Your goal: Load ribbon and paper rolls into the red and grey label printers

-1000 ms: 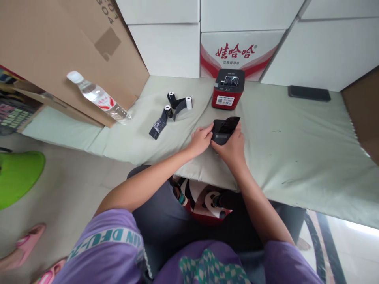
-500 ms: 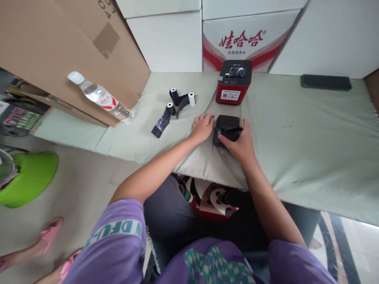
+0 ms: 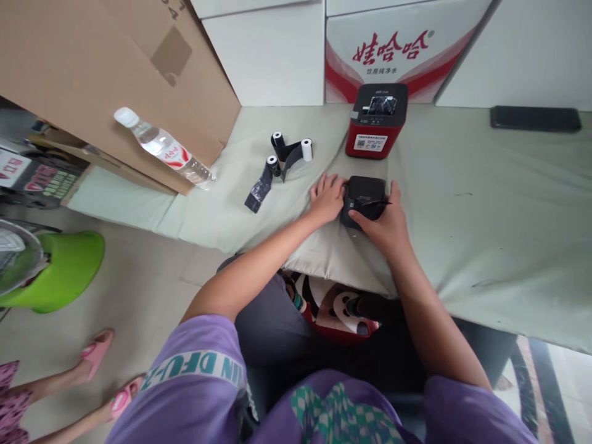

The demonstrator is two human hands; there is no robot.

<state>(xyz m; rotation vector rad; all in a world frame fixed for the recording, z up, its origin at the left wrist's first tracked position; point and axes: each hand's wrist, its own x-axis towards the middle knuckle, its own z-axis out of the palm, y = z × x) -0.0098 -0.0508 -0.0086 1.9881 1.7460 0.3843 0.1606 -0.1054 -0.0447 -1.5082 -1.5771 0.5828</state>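
Both hands rest on a small black box-shaped device (image 3: 365,198) lying on the pale green cloth-covered table (image 3: 462,203), just near of a red-and-black label printer (image 3: 377,120). The left hand (image 3: 328,198) presses flat against its left side, fingers loose, while the right hand (image 3: 386,222) grasps its near right edge. Black ribbon rolls (image 3: 282,157) lie to the left.

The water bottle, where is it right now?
In the head view the water bottle lies on its side at the left, against the big cardboard box, left of the paper rolls.
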